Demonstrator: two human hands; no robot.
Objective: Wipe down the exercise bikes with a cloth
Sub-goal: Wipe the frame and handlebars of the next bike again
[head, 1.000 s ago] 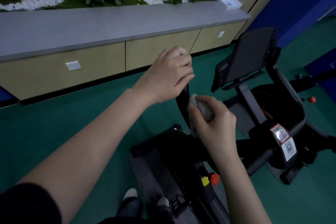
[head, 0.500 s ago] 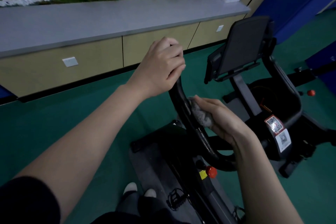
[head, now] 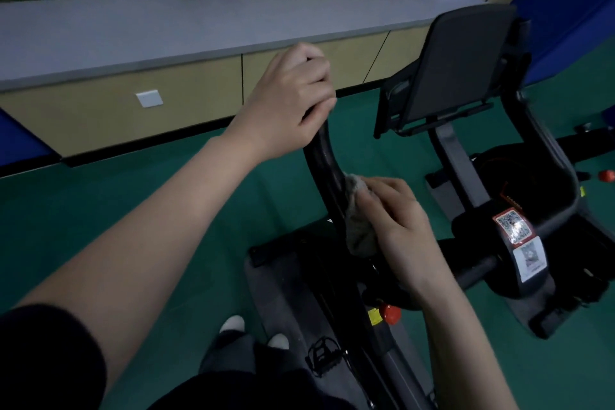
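On the head camera I saw my left hand (head: 289,100) curled round the top end of the black handlebar (head: 324,170) of the exercise bike (head: 293,293), gripping it. My right hand (head: 396,223) held a grey cloth (head: 357,230) bunched in its fingers, pressed against the bar just below the left hand. A red knob (head: 389,313) sat on the frame beneath. The bike stood on the green floor (head: 133,210), near a long grey surface (head: 199,27).
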